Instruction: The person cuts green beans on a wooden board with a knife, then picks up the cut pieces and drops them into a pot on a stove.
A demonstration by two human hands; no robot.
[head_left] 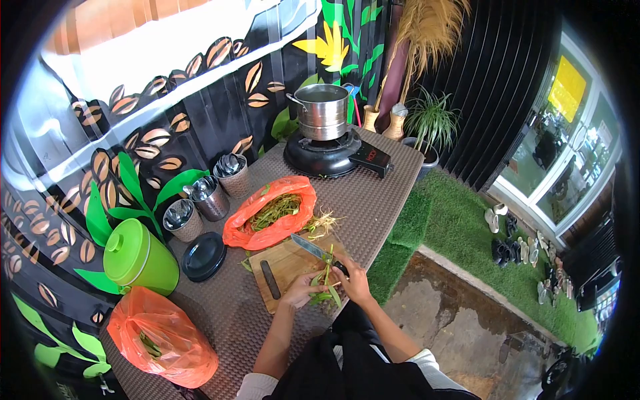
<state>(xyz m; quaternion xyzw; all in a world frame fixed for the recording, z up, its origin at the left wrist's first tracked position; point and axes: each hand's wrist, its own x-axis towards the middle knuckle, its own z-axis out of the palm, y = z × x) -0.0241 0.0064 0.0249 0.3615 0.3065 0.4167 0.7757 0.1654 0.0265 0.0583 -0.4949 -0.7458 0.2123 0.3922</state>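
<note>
My left hand (302,291) is closed on a bunch of leafy green stems (327,283) over the near edge of the wooden cutting board (285,265). In my right hand (355,279) is a black-handled knife (309,247), its blade pointing up and left across the board. The right fingers also rest at the stems. Behind the board lies an orange plastic bag (238,231), its mouth spread around a heap of cut green stems (275,213). Pale roots and trimmings (325,223) lie beside that bag, at the board's far corner.
A steel pot (323,112) stands on a black portable gas stove (313,157) at the table's far end. Cutlery holders (212,200), a green lidded bucket (143,257), dark plates (203,257) and another orange bag (170,340) line the left side. Shoes (500,252) sit on artificial grass to the right.
</note>
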